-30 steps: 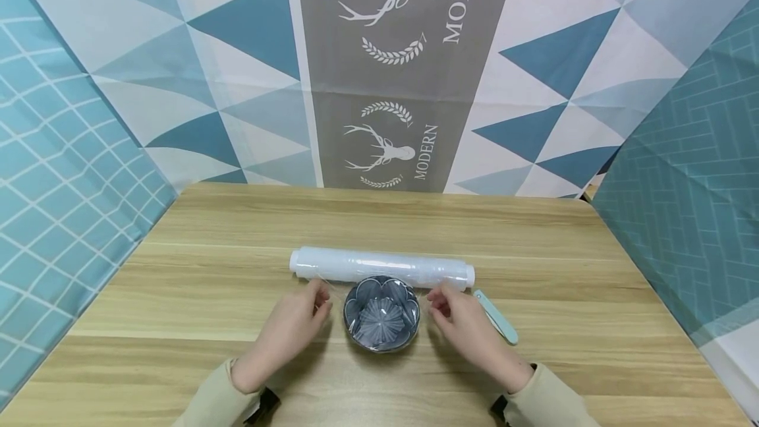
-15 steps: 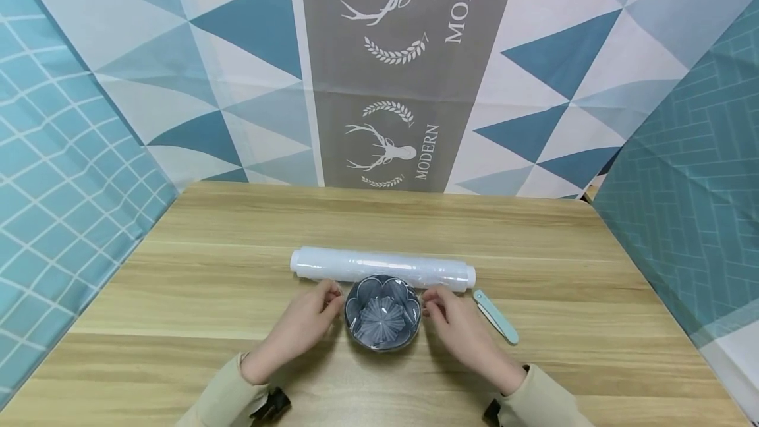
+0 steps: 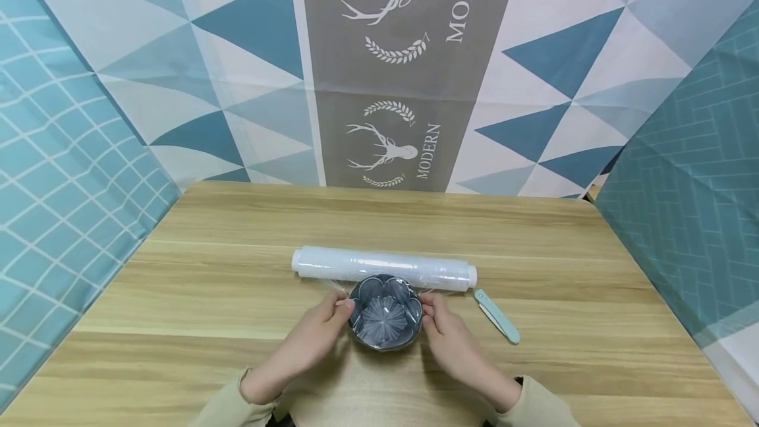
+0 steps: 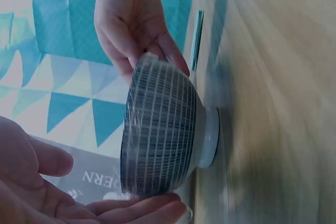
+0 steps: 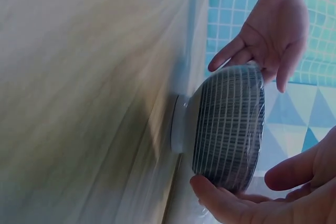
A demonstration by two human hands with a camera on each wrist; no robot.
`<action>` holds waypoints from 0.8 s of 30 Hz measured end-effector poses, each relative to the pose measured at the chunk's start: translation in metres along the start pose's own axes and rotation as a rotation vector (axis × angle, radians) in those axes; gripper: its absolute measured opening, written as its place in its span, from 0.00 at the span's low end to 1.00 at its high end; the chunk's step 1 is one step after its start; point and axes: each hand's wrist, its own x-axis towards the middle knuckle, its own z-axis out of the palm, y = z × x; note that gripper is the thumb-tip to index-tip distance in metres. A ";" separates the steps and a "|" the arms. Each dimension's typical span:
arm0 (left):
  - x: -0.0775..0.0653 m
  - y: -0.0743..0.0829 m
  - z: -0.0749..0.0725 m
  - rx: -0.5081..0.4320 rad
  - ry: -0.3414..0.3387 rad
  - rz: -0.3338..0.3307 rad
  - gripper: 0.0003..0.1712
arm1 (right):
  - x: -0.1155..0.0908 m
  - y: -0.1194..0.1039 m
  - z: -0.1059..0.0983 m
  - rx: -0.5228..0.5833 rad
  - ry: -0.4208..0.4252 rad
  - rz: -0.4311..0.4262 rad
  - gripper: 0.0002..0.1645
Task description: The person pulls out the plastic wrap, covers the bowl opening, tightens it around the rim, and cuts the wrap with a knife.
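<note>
A dark blue-grey bowl [image 3: 384,321] with a petal-like inside sits on the table, clear plastic wrap [image 4: 152,59] stretched over it. Its outer wall carries a white grid pattern above a pale foot. My left hand [image 3: 317,331] is at the bowl's left side, fingers lying along the wall, the thumb apart from it in the left wrist view. On the opposite side, my right hand [image 3: 453,335] touches the wall with its fingertips; its thumb [image 5: 289,174] stands off the bowl. Loose edges of wrap show beside both hands.
A roll of plastic wrap [image 3: 382,267] lies crosswise just behind the bowl. To the right of my right hand is a pale teal folding knife [image 3: 497,317]. The wooden table [image 3: 237,229] runs back to a patterned cloth wall [image 3: 510,150], with teal cloths at both sides.
Both hands have moved inward from a little way off the bowl to its sides, the left one reaching the wall. The bowl, roll and knife stay in place.
</note>
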 end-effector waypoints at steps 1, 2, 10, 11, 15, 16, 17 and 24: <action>-0.001 0.001 0.000 0.005 -0.004 0.001 0.21 | -0.001 -0.001 0.000 0.010 0.001 -0.001 0.17; -0.002 0.001 0.001 0.006 -0.009 0.002 0.22 | -0.001 -0.001 0.001 0.019 0.003 -0.005 0.17; -0.003 0.000 -0.001 -0.019 -0.039 -0.013 0.24 | -0.001 0.005 -0.002 0.014 -0.021 -0.035 0.16; -0.003 0.000 -0.002 -0.020 -0.053 -0.014 0.25 | 0.000 0.006 -0.003 0.007 -0.030 -0.032 0.16; -0.001 -0.003 -0.010 0.007 -0.093 -0.017 0.26 | 0.004 0.008 -0.009 -0.041 -0.004 -0.026 0.14; -0.001 -0.003 -0.013 0.002 -0.101 -0.021 0.26 | 0.006 0.008 -0.011 -0.088 0.025 -0.030 0.13; -0.001 -0.004 -0.015 -0.003 -0.108 -0.026 0.27 | 0.008 0.008 -0.014 -0.112 0.042 -0.025 0.12; 0.000 -0.012 -0.011 -0.263 -0.256 -0.072 0.27 | 0.027 0.008 -0.035 -0.233 0.086 -0.026 0.07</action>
